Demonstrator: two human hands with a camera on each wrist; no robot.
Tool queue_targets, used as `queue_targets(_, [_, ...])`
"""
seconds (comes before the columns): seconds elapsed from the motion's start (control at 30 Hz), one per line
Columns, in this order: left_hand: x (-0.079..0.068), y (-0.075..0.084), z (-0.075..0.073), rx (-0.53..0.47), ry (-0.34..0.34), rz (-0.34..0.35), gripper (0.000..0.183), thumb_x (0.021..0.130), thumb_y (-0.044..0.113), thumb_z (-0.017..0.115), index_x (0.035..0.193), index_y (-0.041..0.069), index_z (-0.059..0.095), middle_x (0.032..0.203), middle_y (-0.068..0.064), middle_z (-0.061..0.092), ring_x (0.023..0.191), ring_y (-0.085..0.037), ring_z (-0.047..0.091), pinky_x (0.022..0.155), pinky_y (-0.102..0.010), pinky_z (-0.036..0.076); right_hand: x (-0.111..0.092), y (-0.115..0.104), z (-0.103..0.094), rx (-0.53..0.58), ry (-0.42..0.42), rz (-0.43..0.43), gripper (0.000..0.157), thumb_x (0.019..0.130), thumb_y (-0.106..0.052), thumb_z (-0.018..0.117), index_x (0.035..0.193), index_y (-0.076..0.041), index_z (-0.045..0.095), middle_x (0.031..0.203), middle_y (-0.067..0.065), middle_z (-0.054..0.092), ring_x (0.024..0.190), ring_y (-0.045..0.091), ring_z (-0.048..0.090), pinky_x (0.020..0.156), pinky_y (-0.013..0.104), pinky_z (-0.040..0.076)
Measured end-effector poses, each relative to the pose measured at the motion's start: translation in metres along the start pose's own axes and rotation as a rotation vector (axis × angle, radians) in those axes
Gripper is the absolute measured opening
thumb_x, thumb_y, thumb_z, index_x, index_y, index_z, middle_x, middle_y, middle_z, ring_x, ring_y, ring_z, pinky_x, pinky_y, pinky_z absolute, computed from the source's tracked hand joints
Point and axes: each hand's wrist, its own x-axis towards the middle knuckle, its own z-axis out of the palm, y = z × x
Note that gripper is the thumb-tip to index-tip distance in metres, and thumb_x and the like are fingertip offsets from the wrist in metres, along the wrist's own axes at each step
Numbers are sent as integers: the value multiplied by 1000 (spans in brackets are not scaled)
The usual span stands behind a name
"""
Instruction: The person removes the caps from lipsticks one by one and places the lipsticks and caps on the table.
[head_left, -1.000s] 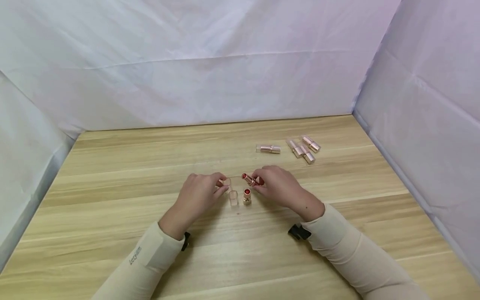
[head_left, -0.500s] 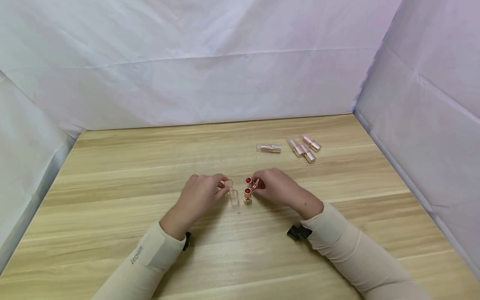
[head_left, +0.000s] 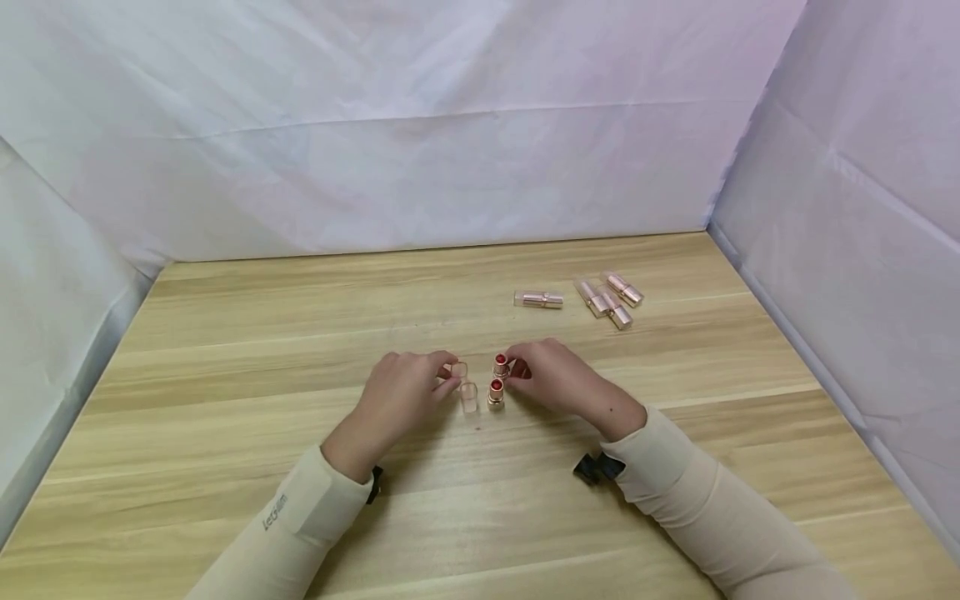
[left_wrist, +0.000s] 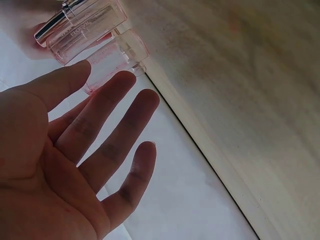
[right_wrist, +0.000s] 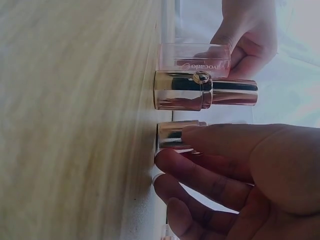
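Observation:
Thumb and fingers of my left hand (head_left: pixel 401 390) pinch a clear lipstick cap (head_left: pixel 459 370), seen from the palm side in the left wrist view. A second clear cap (head_left: pixel 468 400) stands just in front of it, open end up. My right hand (head_left: pixel 561 379) pinches an uncapped lipstick (head_left: pixel 501 364) by its shiny gold base; it is upright on the table, red tip up. Directly in front of that one stands another uncapped gold lipstick (right_wrist: pixel 182 94), untouched, between the held lipstick and the near cap in the right wrist view.
Beyond the hands, a capped lipstick (head_left: pixel 540 300) lies on its side on the wood-grain table (head_left: pixel 247 333). Several more capped lipsticks (head_left: pixel 617 310) lie in a cluster to its right. White cloth (head_left: pixel 420 167) hangs behind and along both sides.
The lipstick in my right hand has gone from tilted to upright, coming down onto the table behind the other uncapped one. My left hand has hardly moved and keeps its cap.

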Motion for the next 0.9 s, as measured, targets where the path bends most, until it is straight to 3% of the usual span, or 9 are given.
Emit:
queue_targets(0.13, [0, 0, 0, 6, 11, 3, 25, 91, 29, 74, 110, 13, 75, 95, 0, 79, 88, -23, 76, 81, -44, 55, 0, -2, 0, 12, 11, -31, 5, 91, -12, 73, 96, -13, 73, 86, -4, 73, 78, 5, 65, 74, 25, 54])
queue_targets(0.5, [-3, 0, 2, 20, 21, -2, 25, 90, 29, 75, 110, 14, 76, 92, -1, 79, 81, -22, 75, 80, -46, 55, 0, -4, 3, -16, -21, -43, 19, 93, -10, 69, 112, -8, 73, 95, 0, 75, 88, 9, 69, 81, 30, 56])
queue_targets(0.9, [-2, 0, 4, 4, 35, -10, 22, 90, 27, 76, 107, 13, 76, 90, 2, 79, 82, -21, 75, 77, -45, 55, -1, -4, 3, -23, -31, -27, 21, 94, -7, 67, 113, -12, 73, 100, 0, 75, 91, 11, 69, 82, 32, 56])
